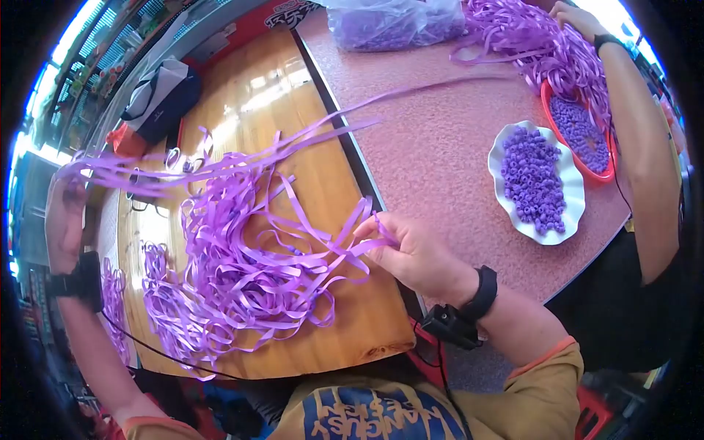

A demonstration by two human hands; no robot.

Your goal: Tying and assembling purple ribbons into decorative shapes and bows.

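Far out to the left, my left hand (67,209) is raised and closed around the ends of several purple ribbons (139,174), which stretch back to the right across the table. Motion blurs that hand a little. My right hand (412,253) pinches a purple ribbon (359,251) between thumb and fingers, above the edge where the wooden table meets the pink one. Between my hands lies a tangled heap of purple ribbons (242,249) on the wooden tabletop (367,323). A few small purple beads show among the strands.
On the pink table (433,161) stand a white scalloped dish (501,192) of purple beads and a red basket (595,174) of beads. A co-worker's hand (579,20) touches more ribbons (543,51). A clear plastic bag (396,26), eyeglasses (150,207) and a dark bag (165,103) sit around.
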